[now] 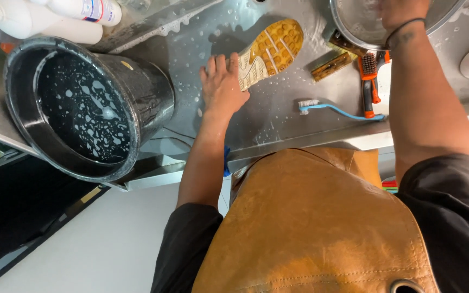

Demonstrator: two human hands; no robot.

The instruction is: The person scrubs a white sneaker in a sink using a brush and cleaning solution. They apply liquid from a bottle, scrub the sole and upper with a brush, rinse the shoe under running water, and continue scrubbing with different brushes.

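The left hand (222, 81) lies flat and open, fingers spread, its fingertips pressing the heel end of the cream shoe with the amber rubber sole (270, 51), which lies sole-up on the wet steel counter (278, 122); it pins the shoe and grasps nothing. The right hand (403, 11), at one o'clock from the shoe, reaches into the round steel basin (354, 24); its fingers are cut off by the frame, so I cannot tell its grip.

On a soapy surface the shoe could skid from under that flat palm, I judge, and knock the orange-handled scrub brush (369, 81) at three o'clock. The blue toothbrush (337, 110), at five o'clock, lies near the counter's edge and could roll off. At nine o'clock a black bucket of sudsy water (82, 103) overhangs the edge and looks liable to tip. White plastic bottles (55, 16) stand beyond it.
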